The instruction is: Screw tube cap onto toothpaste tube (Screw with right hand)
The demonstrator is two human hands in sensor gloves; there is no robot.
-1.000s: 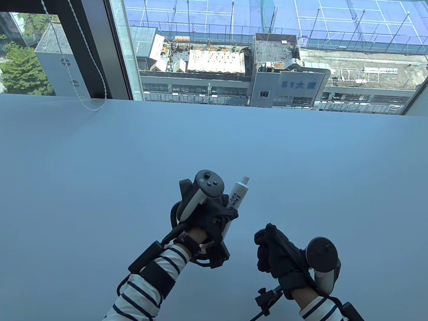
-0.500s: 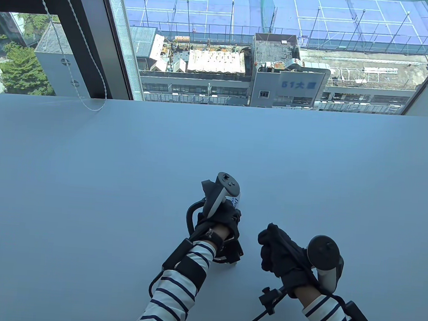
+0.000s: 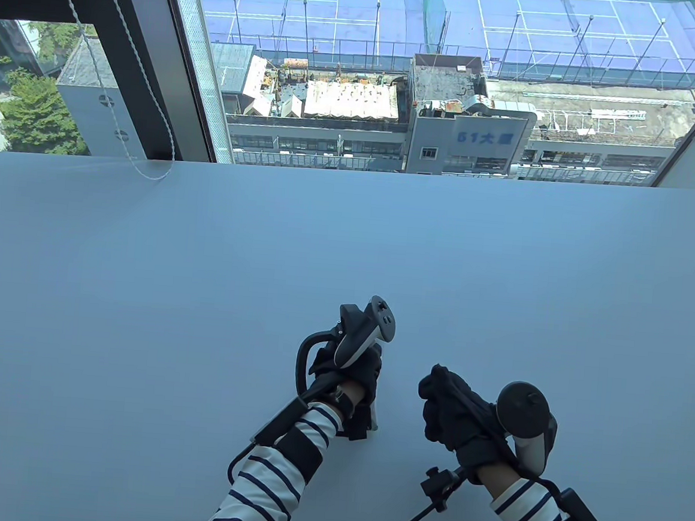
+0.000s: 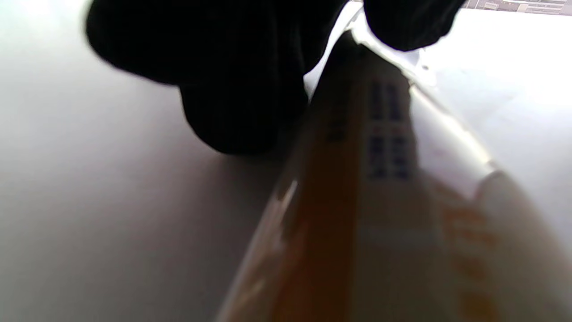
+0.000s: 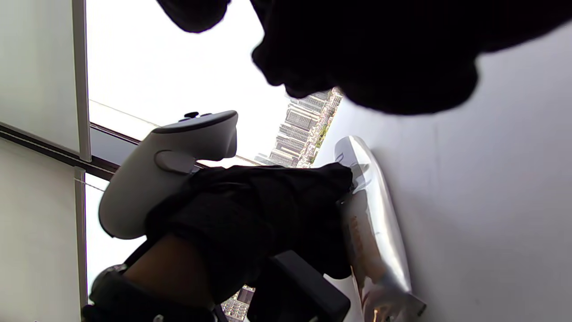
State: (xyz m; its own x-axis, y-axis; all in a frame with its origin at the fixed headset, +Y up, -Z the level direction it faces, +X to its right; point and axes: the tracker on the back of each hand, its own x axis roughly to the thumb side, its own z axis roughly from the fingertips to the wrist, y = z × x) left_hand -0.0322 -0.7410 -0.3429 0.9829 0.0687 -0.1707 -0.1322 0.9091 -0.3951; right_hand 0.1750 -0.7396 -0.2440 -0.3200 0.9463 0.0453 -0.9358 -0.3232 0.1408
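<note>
My left hand [image 3: 355, 374] grips the white toothpaste tube. In the table view only the tube's crimped end [image 3: 374, 420] shows below the glove; the nozzle end is hidden behind the hand's tracker [image 3: 371, 334]. The right wrist view shows the tube [image 5: 377, 232] lying low along the table with my left hand [image 5: 259, 219] wrapped over it. In the left wrist view the tube [image 4: 384, 188] is a close blur under my fingers [image 4: 241, 76]. My right hand [image 3: 447, 409] is curled into a fist just right of it, apart from the tube. No cap is visible.
The grey table [image 3: 202, 273] runs back to a large window [image 3: 434, 75]. A blind cord [image 3: 144, 169] hangs onto the table's far left. A cable [image 3: 405, 520] trails from my right wrist at the near edge.
My left hand has rolled over and moved right and nearer, bringing the tube down; its nozzle end, seen pointing away a second ago, is now hidden. The right hand has barely moved.
</note>
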